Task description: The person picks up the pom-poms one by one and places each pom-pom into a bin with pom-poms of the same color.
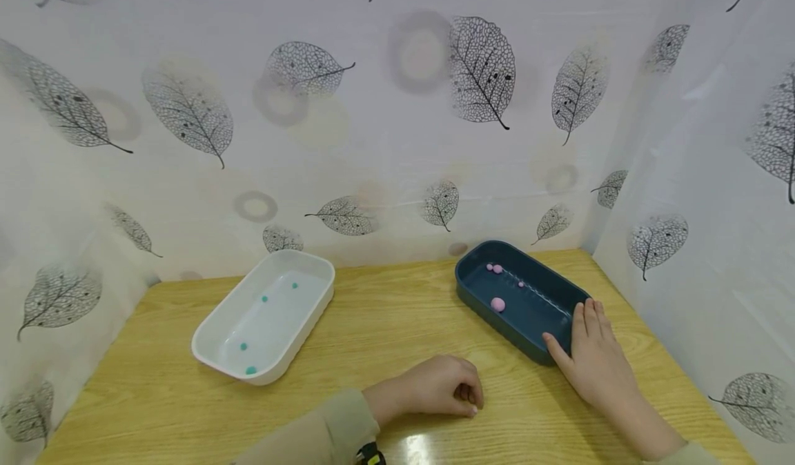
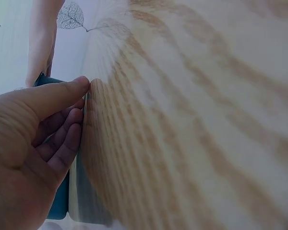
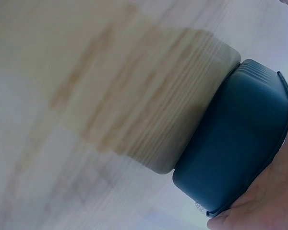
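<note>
My right hand [image 1: 599, 365] rests on the near right end of the dark blue tray [image 1: 518, 327], its fingers straight and lying along the rim, the thumb spread on the near edge. Inside the tray are several pink balls [image 1: 497, 304] of different sizes. In the right wrist view the tray's outer wall [image 3: 230, 139] fills the right side, with the palm against its rim. My left hand [image 1: 435, 386] lies on the table in front of the tray, fingers loosely curled. Nothing shows between its thumb and fingers in the left wrist view.
A white tray [image 1: 201, 341] stands on the left of the wood-grain table [image 1: 379, 313], with several small green pieces [image 1: 251, 370] scattered in it. Leaf-patterned sheeting [image 1: 373, 127] hangs behind the table and at its sides.
</note>
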`<state>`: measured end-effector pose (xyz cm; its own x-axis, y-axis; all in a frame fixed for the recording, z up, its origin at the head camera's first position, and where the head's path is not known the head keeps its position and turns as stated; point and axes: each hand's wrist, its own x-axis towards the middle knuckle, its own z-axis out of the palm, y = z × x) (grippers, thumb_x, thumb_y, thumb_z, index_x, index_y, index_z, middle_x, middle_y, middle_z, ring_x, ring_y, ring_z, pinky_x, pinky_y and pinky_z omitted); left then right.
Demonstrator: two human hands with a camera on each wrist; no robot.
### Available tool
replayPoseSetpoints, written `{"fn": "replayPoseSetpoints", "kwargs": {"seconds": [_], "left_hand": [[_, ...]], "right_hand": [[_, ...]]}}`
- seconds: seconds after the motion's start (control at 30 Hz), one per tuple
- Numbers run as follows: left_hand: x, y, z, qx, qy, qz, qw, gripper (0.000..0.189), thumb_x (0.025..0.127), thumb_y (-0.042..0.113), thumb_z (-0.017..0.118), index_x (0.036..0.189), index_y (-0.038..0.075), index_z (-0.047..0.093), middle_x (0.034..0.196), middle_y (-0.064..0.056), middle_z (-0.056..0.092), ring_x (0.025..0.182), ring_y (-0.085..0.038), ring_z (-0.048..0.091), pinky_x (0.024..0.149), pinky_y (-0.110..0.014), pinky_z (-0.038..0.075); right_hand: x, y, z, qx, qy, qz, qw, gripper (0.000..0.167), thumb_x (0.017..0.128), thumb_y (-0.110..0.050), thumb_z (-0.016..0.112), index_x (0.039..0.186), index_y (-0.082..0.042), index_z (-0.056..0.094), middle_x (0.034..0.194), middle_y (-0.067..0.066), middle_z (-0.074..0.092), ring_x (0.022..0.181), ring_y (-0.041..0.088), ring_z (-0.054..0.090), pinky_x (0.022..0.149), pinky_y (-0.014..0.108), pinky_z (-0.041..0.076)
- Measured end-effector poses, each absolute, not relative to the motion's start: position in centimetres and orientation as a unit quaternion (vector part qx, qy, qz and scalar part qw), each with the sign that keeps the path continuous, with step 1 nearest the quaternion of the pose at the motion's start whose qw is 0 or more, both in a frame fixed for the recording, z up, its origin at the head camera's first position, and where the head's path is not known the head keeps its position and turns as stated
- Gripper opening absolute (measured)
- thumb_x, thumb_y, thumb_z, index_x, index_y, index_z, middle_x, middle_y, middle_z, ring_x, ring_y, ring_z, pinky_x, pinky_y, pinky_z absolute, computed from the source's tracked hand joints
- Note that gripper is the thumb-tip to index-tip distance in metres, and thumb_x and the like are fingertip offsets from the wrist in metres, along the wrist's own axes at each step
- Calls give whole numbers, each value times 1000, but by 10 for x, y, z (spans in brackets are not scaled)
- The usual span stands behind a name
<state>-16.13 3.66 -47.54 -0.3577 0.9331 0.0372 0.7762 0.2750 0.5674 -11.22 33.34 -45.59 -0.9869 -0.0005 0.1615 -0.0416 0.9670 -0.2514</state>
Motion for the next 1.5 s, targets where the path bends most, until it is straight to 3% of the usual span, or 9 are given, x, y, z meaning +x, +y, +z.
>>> {"fn": "replayPoseSetpoints", "kwargs": {"seconds": [0.47,0.8,1.27,1.5], "left_hand": [[-160,41,-476,549,790,229,147,3,96,20,82,99,19,81,91,12,71,76,13,49,70,2,41],[-162,41,-477,520,792,273,167,4,99,19,78,97,17,80,90,12,71,76,12,52,71,-1,46],[-169,46,-486,375,764,469,237,4,96,8,79,98,7,82,89,2,79,73,9,60,72,-11,56],[-178,54,-482,325,761,514,226,5,94,5,80,99,4,82,90,-3,81,73,6,62,71,-13,55]], "right_hand": [[-114,333,-454,3,-990,124,65,96,111,-53,47,153,29,20,164,50,11,158,61,10,127,74,19],[-114,334,-455,5,-990,126,68,96,111,-53,46,154,29,19,164,50,10,158,61,6,128,72,17],[-113,333,-454,5,-990,124,67,96,110,-52,48,153,29,20,164,51,11,157,62,9,128,72,18],[-113,333,-453,0,-989,131,65,95,110,-50,49,154,29,18,165,50,9,158,61,7,129,72,14]]}}
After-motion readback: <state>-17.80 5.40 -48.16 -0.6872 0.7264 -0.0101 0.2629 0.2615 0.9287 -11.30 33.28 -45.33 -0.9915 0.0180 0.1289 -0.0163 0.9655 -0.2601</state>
